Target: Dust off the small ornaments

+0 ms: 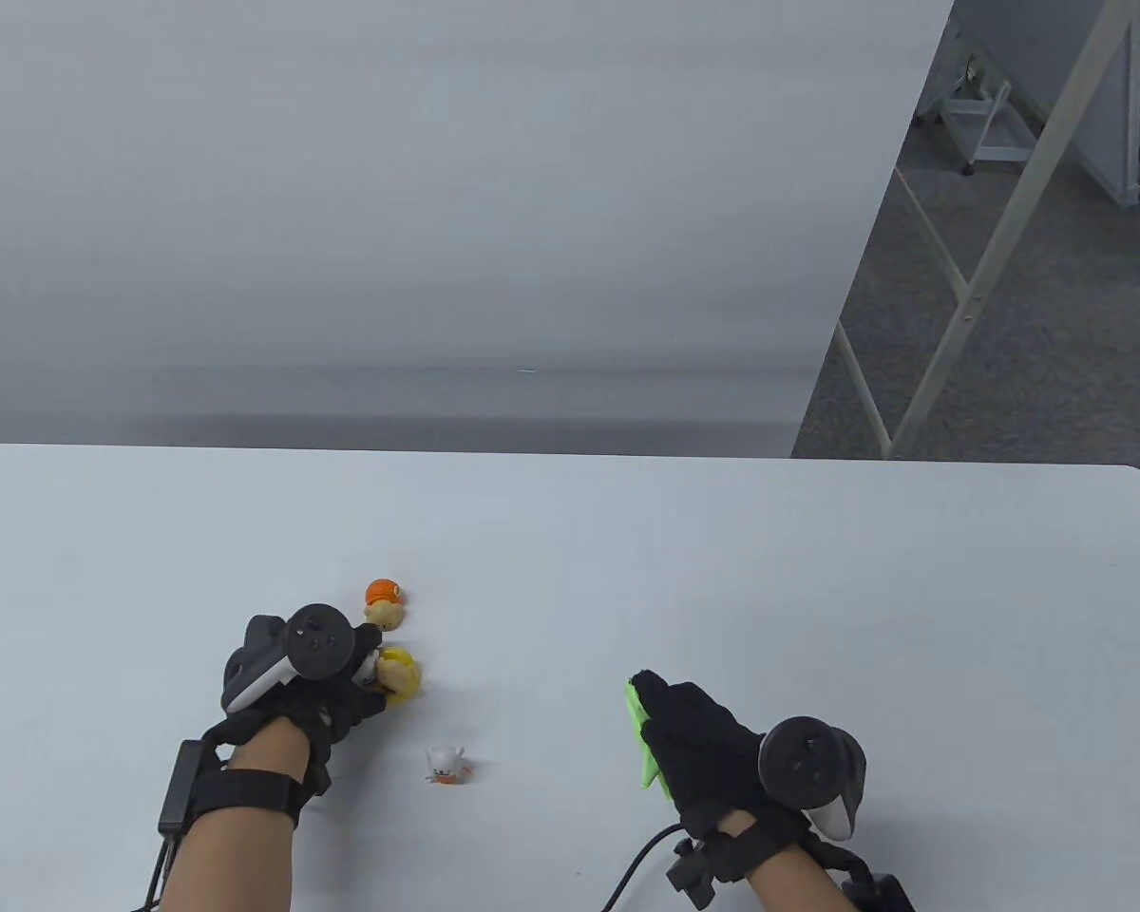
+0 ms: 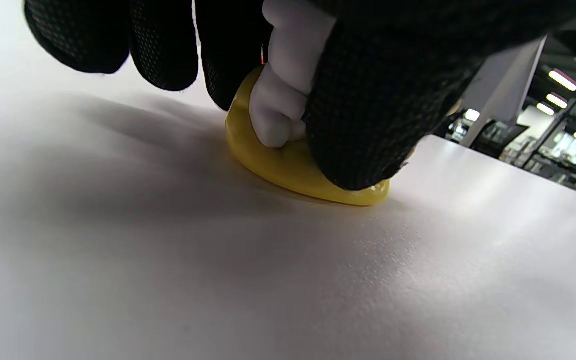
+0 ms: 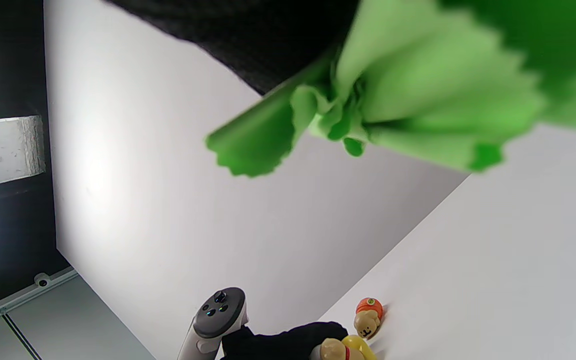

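My left hand (image 1: 342, 689) grips a yellow ornament (image 1: 403, 676) with a tan figure that sits on the white table (image 1: 570, 551). In the left wrist view my gloved fingers (image 2: 358, 115) close around its yellow base (image 2: 288, 172) and a white part, with the base touching the table. An orange-and-tan ornament (image 1: 384, 604) stands just beyond it, also in the right wrist view (image 3: 368, 316). A small white ornament (image 1: 446, 763) lies nearer me, between the hands. My right hand (image 1: 698, 746) holds a green cloth (image 1: 644, 736), bunched in the right wrist view (image 3: 408, 105).
The table's far edge (image 1: 570, 458) runs across the middle of the table view, with a pale wall behind it. A white metal frame (image 1: 969, 285) stands on the grey floor at the far right.
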Demonstrator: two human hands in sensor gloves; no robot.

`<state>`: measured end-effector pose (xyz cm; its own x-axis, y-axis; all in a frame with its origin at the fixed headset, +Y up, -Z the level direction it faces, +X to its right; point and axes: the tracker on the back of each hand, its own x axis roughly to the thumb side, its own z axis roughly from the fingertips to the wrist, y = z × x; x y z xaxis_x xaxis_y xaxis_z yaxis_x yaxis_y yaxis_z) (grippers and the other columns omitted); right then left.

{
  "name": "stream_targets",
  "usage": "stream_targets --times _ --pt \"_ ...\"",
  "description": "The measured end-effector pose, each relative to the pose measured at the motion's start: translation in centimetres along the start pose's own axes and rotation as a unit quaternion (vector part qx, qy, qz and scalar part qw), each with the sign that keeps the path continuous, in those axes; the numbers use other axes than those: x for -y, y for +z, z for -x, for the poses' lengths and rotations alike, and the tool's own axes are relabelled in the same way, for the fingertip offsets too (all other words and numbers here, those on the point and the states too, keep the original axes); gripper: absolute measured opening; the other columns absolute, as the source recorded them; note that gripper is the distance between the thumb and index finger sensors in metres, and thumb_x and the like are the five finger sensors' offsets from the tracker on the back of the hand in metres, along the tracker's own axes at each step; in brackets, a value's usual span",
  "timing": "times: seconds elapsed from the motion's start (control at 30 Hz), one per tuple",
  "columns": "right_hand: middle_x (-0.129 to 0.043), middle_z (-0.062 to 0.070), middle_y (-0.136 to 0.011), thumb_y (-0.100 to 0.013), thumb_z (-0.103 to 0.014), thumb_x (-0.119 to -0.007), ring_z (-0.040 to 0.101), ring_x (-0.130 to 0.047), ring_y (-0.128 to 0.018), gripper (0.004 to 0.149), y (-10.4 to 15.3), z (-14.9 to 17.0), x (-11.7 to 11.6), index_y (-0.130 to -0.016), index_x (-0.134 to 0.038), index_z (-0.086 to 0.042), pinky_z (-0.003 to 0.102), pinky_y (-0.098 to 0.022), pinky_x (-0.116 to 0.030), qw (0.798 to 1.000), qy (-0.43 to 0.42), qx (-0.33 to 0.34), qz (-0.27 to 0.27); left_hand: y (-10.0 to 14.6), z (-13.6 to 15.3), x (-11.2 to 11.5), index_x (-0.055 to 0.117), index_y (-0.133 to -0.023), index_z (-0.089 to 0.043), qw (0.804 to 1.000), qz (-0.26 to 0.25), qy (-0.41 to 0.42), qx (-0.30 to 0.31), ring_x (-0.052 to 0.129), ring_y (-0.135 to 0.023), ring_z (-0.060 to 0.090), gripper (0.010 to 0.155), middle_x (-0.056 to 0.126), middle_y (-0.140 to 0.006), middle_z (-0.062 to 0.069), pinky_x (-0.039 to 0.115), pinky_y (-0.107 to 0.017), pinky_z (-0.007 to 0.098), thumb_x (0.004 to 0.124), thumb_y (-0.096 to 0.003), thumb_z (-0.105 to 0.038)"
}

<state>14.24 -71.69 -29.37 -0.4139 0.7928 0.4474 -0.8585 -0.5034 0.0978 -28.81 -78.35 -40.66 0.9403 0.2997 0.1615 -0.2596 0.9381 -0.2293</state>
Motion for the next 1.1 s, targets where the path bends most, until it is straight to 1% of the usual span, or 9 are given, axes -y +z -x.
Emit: stream_targets --times 0.13,0.43,0.57,0.67,0.73,0.83,0.97,1.0,1.1 --pt "-0.086 0.041 -0.078 -0.054 -0.013 -0.081 0.049 -0.095 -0.052 0.045 0.0 0.1 0.0 -0.096 -0.075 0.002 0.073 -0.045 -0.079 1.000 0.002 -0.002 -0.002 0.1 0.1 0.2 0.071 -0.104 -0.009 1.000 -0.025 -0.005 0.000 0.080 -0.089 0.052 0.072 0.083 -0.100 0.018 0.074 -0.057 0.068 0.100 -0.0436 -0.034" --pt "-0.086 0.041 -0.078 -0.054 -0.013 -0.081 0.049 -0.095 -0.052 0.045 -0.1 0.1 -0.2 -0.096 -0.075 0.002 0.073 -0.046 -0.079 1.000 0.007 0.000 -0.007 0.5 0.1 0.4 0.074 -0.102 -0.007 0.998 -0.054 0.009 0.012 0.087 -0.083 0.050 0.069 0.087 -0.096 0.020 0.081 -0.053 0.064 0.101 -0.0434 -0.034" --pt "-0.086 0.041 -0.078 -0.054 -0.013 -0.081 0.048 -0.095 -0.052 0.045 0.0 0.1 -0.1 -0.096 -0.075 0.002 0.073 -0.046 -0.079 1.000 0.005 0.001 -0.006 1.3 -0.1 -0.5 0.074 -0.101 -0.008 0.991 -0.112 0.066 0.029 0.095 -0.076 0.047 0.074 0.088 -0.094 0.020 0.087 -0.051 0.060 0.106 -0.0402 -0.034" --pt "-0.086 0.041 -0.078 -0.054 -0.013 -0.081 0.048 -0.095 -0.052 0.045 -0.1 0.1 -0.1 -0.096 -0.075 0.002 0.073 -0.046 -0.079 1.000 0.003 0.002 -0.006 1.9 -0.8 -1.8 0.064 -0.105 -0.002 0.985 -0.147 0.089 0.034 0.100 -0.072 0.045 0.089 0.088 -0.092 0.018 0.094 -0.048 0.055 0.108 -0.0385 -0.041" --pt "-0.086 0.041 -0.078 -0.054 -0.013 -0.082 0.048 -0.095 -0.052 0.045 0.0 0.0 -0.1 -0.096 -0.075 0.002 0.073 -0.046 -0.079 1.000 0.002 0.004 -0.004 2.7 -1.5 -2.7 0.064 -0.105 0.001 0.976 -0.167 0.134 0.040 0.105 -0.068 0.044 0.091 0.086 -0.092 0.020 0.099 -0.044 0.051 0.109 -0.0374 -0.041" --pt "-0.088 0.041 -0.077 -0.053 -0.013 -0.083 0.048 -0.096 -0.051 0.044 0.0 0.0 0.1 -0.095 -0.077 0.000 0.073 -0.046 -0.080 1.000 0.001 0.007 0.000 4.0 -2.8 -3.8 0.074 -0.097 -0.001 0.962 -0.197 0.176 0.064 0.110 -0.060 0.037 0.077 0.078 -0.093 0.023 0.104 -0.037 0.043 0.109 -0.0377 -0.037" --pt "-0.089 0.040 -0.076 -0.052 -0.013 -0.085 0.047 -0.097 -0.050 0.043 0.0 0.1 0.4 -0.094 -0.080 -0.002 0.072 -0.045 -0.081 1.000 0.004 0.009 0.005 6.6 -5.2 -4.9 0.069 -0.100 -0.002 0.945 -0.224 0.212 0.109 0.110 -0.054 0.035 0.077 0.075 -0.097 0.025 0.104 -0.027 0.038 0.105 -0.0419 -0.037" --pt "-0.089 0.040 -0.076 -0.052 -0.013 -0.085 0.047 -0.097 -0.050 0.043 0.0 0.2 0.5 -0.093 -0.081 -0.002 0.072 -0.045 -0.081 1.000 0.004 0.008 0.005 7.1 -5.6 -5.0 0.066 -0.100 -0.001 0.941 -0.230 0.218 0.117 0.112 -0.051 0.033 0.077 0.076 -0.099 0.027 0.104 -0.024 0.036 0.103 -0.0434 -0.037" --pt "-0.090 0.039 -0.075 -0.052 -0.014 -0.085 0.047 -0.097 -0.049 0.043 0.1 0.4 0.4 -0.093 -0.082 -0.002 0.072 -0.045 -0.081 1.000 0.008 0.007 0.002 8.9 -7.5 -5.2 0.068 -0.099 -0.001 0.931 -0.225 0.242 0.155 0.113 -0.046 0.030 0.077 0.086 -0.090 0.024 0.104 -0.023 0.038 0.105 -0.0420 -0.036"
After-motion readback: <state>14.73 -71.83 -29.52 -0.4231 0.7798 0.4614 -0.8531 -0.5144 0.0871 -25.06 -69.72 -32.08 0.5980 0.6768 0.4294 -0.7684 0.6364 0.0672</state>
